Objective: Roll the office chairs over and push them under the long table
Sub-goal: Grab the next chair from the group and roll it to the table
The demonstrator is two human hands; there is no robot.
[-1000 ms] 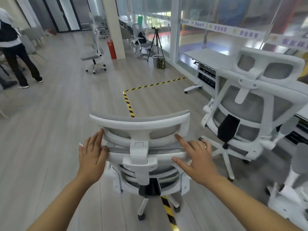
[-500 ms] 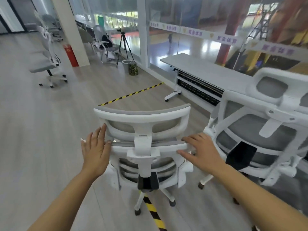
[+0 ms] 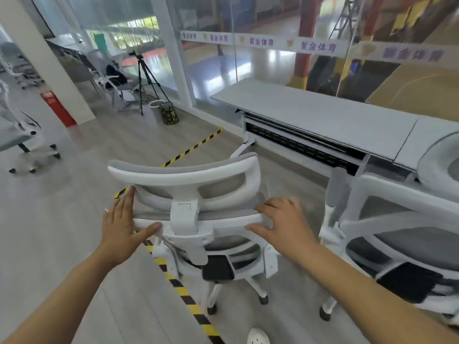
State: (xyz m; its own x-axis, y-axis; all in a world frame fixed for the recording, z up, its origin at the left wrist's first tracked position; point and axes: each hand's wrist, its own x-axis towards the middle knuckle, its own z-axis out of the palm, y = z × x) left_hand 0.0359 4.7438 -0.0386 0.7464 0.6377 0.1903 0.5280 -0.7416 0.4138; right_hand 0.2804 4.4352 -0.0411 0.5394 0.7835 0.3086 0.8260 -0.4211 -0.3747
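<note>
A white office chair (image 3: pixel 186 180) with grey mesh stands right in front of me, its back towards me. My left hand (image 3: pixel 121 225) lies flat against the left end of the backrest's top bar, fingers straight, thumb under the bar. My right hand (image 3: pixel 283 223) grips the bar's right end, fingers curled over the top and thumb on the near side. The long grey table (image 3: pixel 323 115) runs along the glass wall ahead and to the right. A second white chair (image 3: pixel 397 219) stands at the table on the right.
Yellow-black floor tape (image 3: pixel 188 301) runs under the chair. A camera tripod (image 3: pixel 144 78), a white bin (image 3: pixel 156 109) and a camouflage bin (image 3: pixel 170 112) stand by the glass wall. Another chair (image 3: pixel 22 130) is at far left beside a pillar with a red box (image 3: pixel 58 109).
The chair and I have turned right and moved closer to the long table. My right hand's fingers have curled over the bar; my left hand stays flat on the left end.
</note>
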